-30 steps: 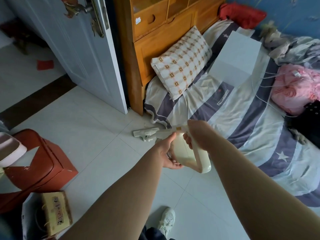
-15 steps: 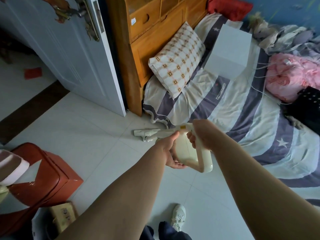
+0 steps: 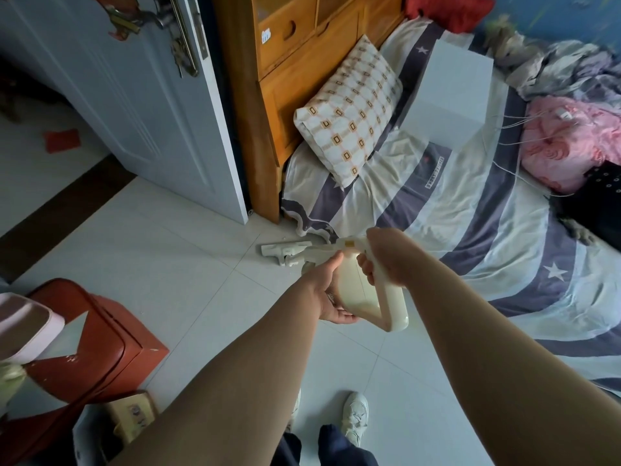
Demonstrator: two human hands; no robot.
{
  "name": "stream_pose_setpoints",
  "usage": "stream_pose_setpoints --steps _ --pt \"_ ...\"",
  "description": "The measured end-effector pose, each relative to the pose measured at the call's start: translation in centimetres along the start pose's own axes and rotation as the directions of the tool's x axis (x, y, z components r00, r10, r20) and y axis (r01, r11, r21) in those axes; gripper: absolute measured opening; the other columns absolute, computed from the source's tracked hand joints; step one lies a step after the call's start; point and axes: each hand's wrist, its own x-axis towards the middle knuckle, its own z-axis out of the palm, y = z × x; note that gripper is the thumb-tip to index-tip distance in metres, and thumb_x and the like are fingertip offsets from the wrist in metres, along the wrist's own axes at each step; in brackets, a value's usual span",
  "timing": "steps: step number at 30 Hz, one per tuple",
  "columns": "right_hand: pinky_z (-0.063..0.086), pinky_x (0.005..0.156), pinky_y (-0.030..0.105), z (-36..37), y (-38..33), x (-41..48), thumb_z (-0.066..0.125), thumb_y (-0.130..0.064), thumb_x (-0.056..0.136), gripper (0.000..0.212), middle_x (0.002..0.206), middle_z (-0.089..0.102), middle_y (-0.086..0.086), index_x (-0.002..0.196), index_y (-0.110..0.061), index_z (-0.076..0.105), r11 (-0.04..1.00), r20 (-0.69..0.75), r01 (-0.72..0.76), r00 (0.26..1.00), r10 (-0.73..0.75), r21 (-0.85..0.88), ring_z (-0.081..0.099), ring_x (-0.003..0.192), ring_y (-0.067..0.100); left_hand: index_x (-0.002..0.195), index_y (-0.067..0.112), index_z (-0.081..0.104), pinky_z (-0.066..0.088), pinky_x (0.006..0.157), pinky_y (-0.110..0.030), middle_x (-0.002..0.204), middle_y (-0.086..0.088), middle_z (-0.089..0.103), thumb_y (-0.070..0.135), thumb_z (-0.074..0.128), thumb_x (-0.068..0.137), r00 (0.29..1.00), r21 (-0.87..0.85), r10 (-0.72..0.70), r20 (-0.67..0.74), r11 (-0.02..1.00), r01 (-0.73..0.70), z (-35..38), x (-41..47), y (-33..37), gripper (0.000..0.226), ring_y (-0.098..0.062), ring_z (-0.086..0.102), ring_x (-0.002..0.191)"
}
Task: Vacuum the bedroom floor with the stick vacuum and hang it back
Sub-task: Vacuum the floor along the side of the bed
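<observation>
The cream stick vacuum [image 3: 353,284] is held out in front of the person with both hands: the right hand [image 3: 386,253] has its fingers curled round the handle, and the left hand [image 3: 327,290] cups the fat body from the side, thumb on top and fingers wrapped underneath. Its head [image 3: 285,252] rests on the white tiled floor [image 3: 168,250] just beside the corner of the striped bed [image 3: 470,230], below the checked pillow [image 3: 349,112] and near the open door [image 3: 134,95].

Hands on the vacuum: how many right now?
2. The left hand cups the vacuum body from below on the door side; the right hand grips the handle on the bed side.
</observation>
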Motion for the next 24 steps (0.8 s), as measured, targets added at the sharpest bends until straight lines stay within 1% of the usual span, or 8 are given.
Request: stream_pose_setpoints --steps 2,6,9,11,16,20,24 --pt "0.035 0.035 0.015 0.2 -0.1 0.1 0.032 -0.016 0.099 0.017 0.062 0.041 0.010 0.106 -0.006 0.045 1.000 0.001 0.006 1.000 -0.006 -0.010 0.038 0.029 0.014 0.095 0.003 0.048 0.043 0.102 -0.058 0.104 -0.019 0.057 0.055 0.070 0.082 1.000 0.001 0.005 -0.004 1.000 -0.005 -0.1 0.0 0.2 0.058 -0.039 0.055 0.113" --pt "0.036 0.037 0.015 0.4 -0.2 0.3 0.035 -0.021 0.099 0.023 0.060 0.044 0.009 0.104 -0.004 0.050 1.000 -0.017 0.008 1.000 -0.008 -0.026 0.039 0.030 0.014 0.096 0.002 0.048 0.043 0.102 -0.058 0.104 -0.019 0.057 0.055 0.071 0.081 1.000 0.003 -0.002 -0.003 1.000 0.002 -0.2 -0.3 0.5 0.059 -0.039 0.055 0.114" --pt "0.035 0.035 0.016 0.3 -0.5 0.2 0.036 -0.022 0.100 0.020 0.060 0.044 0.009 0.101 -0.006 0.049 1.000 -0.043 0.001 0.999 0.000 0.024 0.038 0.029 0.014 0.093 0.001 0.046 0.044 0.102 -0.057 0.101 -0.019 0.057 0.052 0.072 0.082 1.000 0.006 -0.005 -0.004 1.000 0.005 0.0 -0.9 0.7 0.059 -0.039 0.055 0.108" --pt "0.035 0.036 0.014 0.2 -0.8 0.0 0.037 -0.021 0.099 0.017 0.060 0.044 0.008 0.101 -0.009 0.048 0.998 -0.058 0.001 0.998 0.002 0.058 0.038 0.029 0.014 0.090 0.000 0.045 0.044 0.102 -0.056 0.097 -0.020 0.056 0.051 0.072 0.083 1.000 0.017 -0.003 -0.010 1.000 0.003 0.3 -1.3 1.0 0.058 -0.039 0.054 0.104" --pt "0.036 0.035 0.015 0.0 -1.9 -0.7 0.035 -0.023 0.101 0.020 0.058 0.046 0.008 0.093 -0.009 0.048 0.996 -0.052 -0.010 0.999 0.014 0.093 0.039 0.028 0.014 0.091 0.002 0.045 0.044 0.102 -0.058 0.096 -0.020 0.057 0.051 0.071 0.083 1.000 0.047 0.025 -0.013 0.999 -0.024 0.9 -1.8 2.0 0.056 -0.038 0.055 0.104" --pt "0.035 0.036 0.015 0.4 -2.5 -1.2 0.028 -0.017 0.103 0.024 0.046 0.047 0.006 0.087 -0.010 0.045 0.996 -0.037 0.047 0.998 -0.044 0.081 0.040 0.028 0.013 0.089 0.002 0.044 0.041 0.104 -0.059 0.094 -0.019 0.056 0.051 0.071 0.084 0.999 0.044 0.033 -0.014 0.999 -0.033 1.0 -1.9 2.6 0.056 -0.038 0.054 0.106" --pt "0.037 0.035 0.015 1.3 -2.8 -0.8 0.037 -0.024 0.102 0.024 0.058 0.048 0.009 0.095 -0.006 0.051 0.995 -0.090 0.029 0.996 -0.021 0.094 0.040 0.028 0.014 0.088 0.003 0.043 0.041 0.105 -0.058 0.093 -0.018 0.055 0.050 0.069 0.085 0.999 0.038 0.045 -0.022 0.998 -0.045 0.7 -1.9 3.2 0.054 -0.038 0.052 0.105"
